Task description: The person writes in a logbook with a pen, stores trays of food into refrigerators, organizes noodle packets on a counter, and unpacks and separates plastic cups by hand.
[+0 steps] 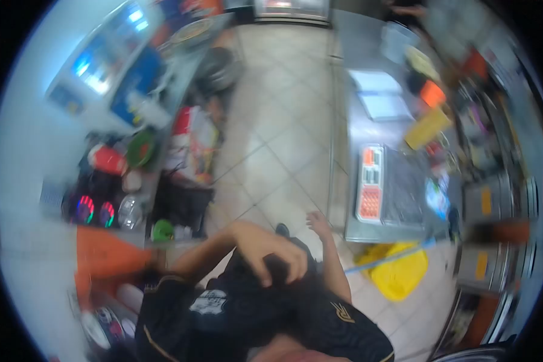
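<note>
My left hand [270,248] is raised in front of the black shirt [235,314]. Its fingers are bent but apart, with only dark cloth visible between them; motion blurs it a little. Lower and out to the right, my right hand [318,223] hangs over the tiled floor beside the metal table's near corner. Its fingers are loosely spread and hold nothing visible. A dark shoe [282,229] shows between the two hands.
The metal table [359,232] at right bears a scale [371,184], an open notebook [383,96] and a yellow block [428,128]. A yellow bag [398,271] lies on the floor near it. Cluttered shelving with a green bowl [140,148] stands at left. The tiled aisle [277,120] runs between.
</note>
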A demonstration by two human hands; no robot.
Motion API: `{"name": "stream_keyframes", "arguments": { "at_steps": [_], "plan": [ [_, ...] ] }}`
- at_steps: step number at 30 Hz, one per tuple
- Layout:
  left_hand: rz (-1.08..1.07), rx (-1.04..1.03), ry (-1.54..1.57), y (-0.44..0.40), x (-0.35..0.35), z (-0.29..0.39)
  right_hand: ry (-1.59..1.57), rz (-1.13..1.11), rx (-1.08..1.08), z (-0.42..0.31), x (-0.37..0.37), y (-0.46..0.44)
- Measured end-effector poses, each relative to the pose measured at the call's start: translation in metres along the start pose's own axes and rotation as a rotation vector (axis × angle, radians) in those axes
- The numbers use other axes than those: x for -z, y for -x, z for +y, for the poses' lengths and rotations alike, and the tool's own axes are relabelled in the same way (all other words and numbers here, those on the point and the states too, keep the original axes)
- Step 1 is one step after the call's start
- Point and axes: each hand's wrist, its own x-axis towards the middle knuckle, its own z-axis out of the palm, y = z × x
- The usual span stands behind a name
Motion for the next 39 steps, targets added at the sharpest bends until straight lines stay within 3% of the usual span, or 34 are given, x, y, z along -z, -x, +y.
{"name": "stream_keyframes", "arguments": {
  "at_steps": [1,2,4,7,10,14,15,16,17,19,20,21,22,24,26,28,30,34,36,39],
  "plan": [
    [0.039,0.035,-0.043,0.009,0.01,-0.004,-0.265,-0.033,-0.144,-0.061,0.002,0.005],
    [0.116,0.072,-0.202,0.023,0.018,-0.008,-0.171,-0.056,-0.18,-0.104,-0.005,-0.003],
    [0.409,0.262,-0.238,0.064,0.027,-0.02,0.039,-0.101,-0.23,-0.155,-0.022,-0.022],
    [0.933,0.502,-0.301,0.141,0.015,-0.034,0.202,-0.327,0.036,-0.114,-0.039,-0.097],
    [1.457,0.659,-0.125,0.228,-0.016,-0.021,0.41,-0.461,0.083,-0.165,-0.087,-0.164],
    [1.946,0.713,-0.287,0.345,-0.049,-0.009,0.506,-0.644,0.357,-0.297,-0.188,-0.246],
    [2.034,0.666,-0.289,0.365,-0.044,0.001,0.494,-0.71,0.468,-0.339,-0.22,-0.272],
    [2.121,0.616,-0.296,0.384,-0.038,0.013,0.523,-0.714,0.446,-0.403,-0.254,-0.278],
    [2.205,0.569,-0.298,0.389,-0.028,0.02,0.639,-0.665,0.729,-0.438,-0.278,-0.299],
    [2.296,0.453,-0.464,0.446,0.007,0.031,0.455,-0.652,0.91,-0.515,-0.362,-0.346],
    [2.337,0.396,-0.541,0.473,0.029,0.037,0.341,-0.799,0.969,-0.559,-0.4,-0.364],
    [2.414,0.346,-0.663,0.525,0.072,0.049,0.384,-0.652,0.997,-0.635,-0.456,-0.364],
    [2.493,0.311,-0.786,0.555,0.105,0.058,0.394,-0.622,1.126,-0.656,-0.491,-0.379],
    [2.502,0.445,-0.943,0.597,0.144,0.076,0.408,-0.578,1.295,-0.67,-0.54,-0.411],
    [2.466,0.412,-1.103,0.642,0.179,0.072,0.411,-0.549,1.389,-0.671,-0.573,-0.439],
    [2.43,0.455,-1.212,0.674,0.203,0.065,0.367,-0.647,1.154,-0.667,-0.58,-0.447],
    [2.431,0.368,-1.192,0.681,0.216,0.071,0.321,-0.738,0.922,-0.665,-0.581,-0.457],
    [2.623,0.147,-1.063,0.687,0.233,0.063,0.128,-0.827,0.782,-0.647,-0.583,-0.474],
    [2.678,0.179,-1.15,0.689,0.228,0.056,-0.096,-0.82,0.665,-0.628,-0.577,-0.481],
    [2.832,0.216,-1.32,0.693,0.215,0.041,0.322,-0.678,0.57,-0.545,-0.556,-0.546]
  ]
}}
